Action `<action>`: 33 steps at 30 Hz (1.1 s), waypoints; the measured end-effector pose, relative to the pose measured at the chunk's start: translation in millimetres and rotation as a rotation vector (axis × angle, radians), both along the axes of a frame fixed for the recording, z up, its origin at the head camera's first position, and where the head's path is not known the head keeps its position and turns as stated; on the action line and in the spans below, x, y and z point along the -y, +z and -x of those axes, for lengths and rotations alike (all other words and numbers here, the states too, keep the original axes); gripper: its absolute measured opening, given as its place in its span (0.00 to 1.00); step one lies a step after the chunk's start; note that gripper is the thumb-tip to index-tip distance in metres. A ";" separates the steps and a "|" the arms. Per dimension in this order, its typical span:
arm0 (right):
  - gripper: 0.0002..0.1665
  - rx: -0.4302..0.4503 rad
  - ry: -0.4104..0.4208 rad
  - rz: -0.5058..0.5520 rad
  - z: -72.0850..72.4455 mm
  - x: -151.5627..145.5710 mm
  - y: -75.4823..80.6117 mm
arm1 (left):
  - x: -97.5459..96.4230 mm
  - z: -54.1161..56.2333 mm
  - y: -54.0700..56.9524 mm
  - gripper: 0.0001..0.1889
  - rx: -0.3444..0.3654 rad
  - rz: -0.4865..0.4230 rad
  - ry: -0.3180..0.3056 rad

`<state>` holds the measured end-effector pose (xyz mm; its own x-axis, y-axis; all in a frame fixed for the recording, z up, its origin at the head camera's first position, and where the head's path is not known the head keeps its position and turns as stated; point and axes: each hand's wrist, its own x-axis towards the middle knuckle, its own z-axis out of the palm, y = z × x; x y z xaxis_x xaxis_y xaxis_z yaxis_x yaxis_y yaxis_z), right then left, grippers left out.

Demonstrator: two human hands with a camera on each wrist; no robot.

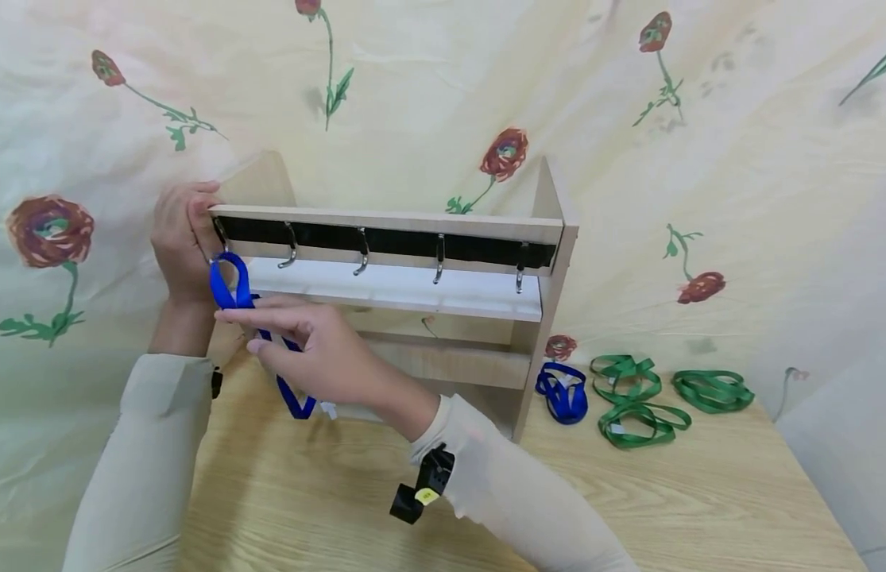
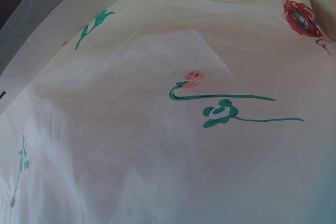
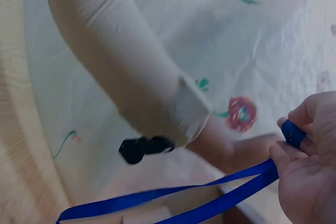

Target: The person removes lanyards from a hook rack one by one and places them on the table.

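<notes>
My right hand (image 1: 324, 349) pinches a blue ribbon lanyard (image 1: 296, 400) between thumb and fingers. The top loop of the lanyard stands up at the leftmost metal hook (image 1: 223, 237), overlapping its tip in the head view. Below the hand the rest of the ribbon hangs down; in the right wrist view two blue strands (image 3: 226, 201) run from the fingers. My left hand (image 1: 181, 230) grips the left upper end of a pale wooden hook rack (image 1: 385, 214), close beside that hook. The left wrist view shows only part of the rack and patterned cloth, no hand.
Several more hooks (image 1: 440, 258) line the rack's black strip to the right. On the wooden table (image 1: 628, 500), right of the rack, lie another blue lanyard (image 1: 566, 403) and several coiled green lanyards (image 1: 713, 391). Flower-patterned cloth (image 1: 414, 95) hangs behind.
</notes>
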<state>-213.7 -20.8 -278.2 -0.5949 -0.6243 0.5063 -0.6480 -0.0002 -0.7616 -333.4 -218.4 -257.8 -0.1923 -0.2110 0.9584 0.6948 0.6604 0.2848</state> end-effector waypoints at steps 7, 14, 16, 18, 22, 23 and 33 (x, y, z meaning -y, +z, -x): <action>0.25 -0.196 -0.028 -0.043 -25.7 -16.6 10.6 | 1.6 1.1 -0.2 0.13 0.001 -0.010 0.012; 0.28 -0.544 -0.060 -0.155 -43.9 -38.3 16.2 | 1.2 1.8 -2.4 0.15 -0.016 -0.032 0.008; 0.28 -0.661 -0.083 -0.172 -48.2 -45.5 17.7 | 1.2 1.7 -2.8 0.15 -0.008 -0.036 0.007; 0.26 -0.766 -0.113 -0.161 -52.0 -53.2 19.2 | 1.6 1.8 -3.2 0.15 0.005 -0.035 0.005; 0.23 -0.875 -0.146 -0.122 -56.9 -68.4 23.9 | 1.5 3.2 -4.2 0.15 0.018 -0.039 0.003; 0.23 -0.871 -0.140 -0.128 -57.8 -72.4 25.3 | 1.0 3.6 -4.4 0.16 0.016 -0.042 0.001; 0.12 -1.100 -0.251 -0.143 -53.9 -104.0 27.4 | -2.6 5.3 -3.6 0.18 -0.034 -0.074 -0.027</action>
